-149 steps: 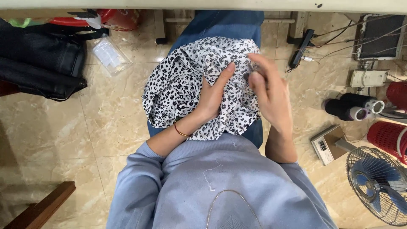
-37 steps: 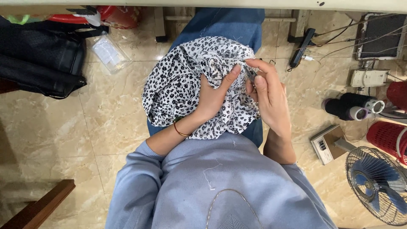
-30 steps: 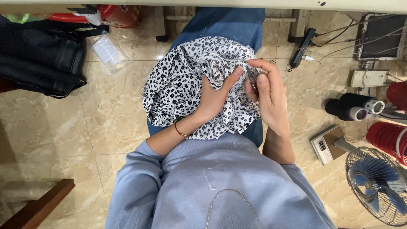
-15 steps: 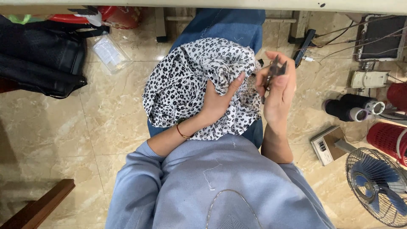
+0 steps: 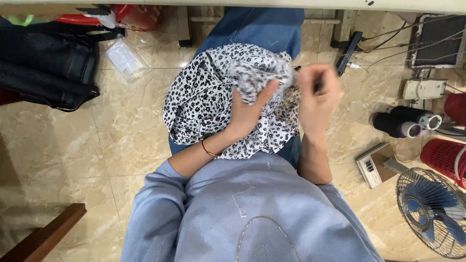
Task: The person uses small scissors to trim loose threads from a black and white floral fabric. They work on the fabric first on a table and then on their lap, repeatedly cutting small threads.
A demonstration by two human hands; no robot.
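A white fabric with a black floral print (image 5: 204,102) lies bunched on my lap over blue jeans (image 5: 262,29). My left hand (image 5: 247,111), a thin bracelet at its wrist, grips a gathered fold of this fabric near its upper right part. Just to the right of that fold my right hand (image 5: 318,97) is raised and motion-blurred. Its fingers are pinched on a small dark tool (image 5: 318,85) whose shape I cannot make out. My pale blue sweater fills the lower middle of the view.
Black bags (image 5: 48,63) and a clear plastic packet (image 5: 124,58) lie on the marble floor at left. At right are a power strip (image 5: 349,46), dark thread cones (image 5: 405,123), a small grey box (image 5: 374,165), a red basket (image 5: 444,155) and a blue fan (image 5: 432,211).
My right hand has lifted away from the fabric, up and to the right, with the small dark tool in its fingers. My left hand keeps its grip on the bunched fold.
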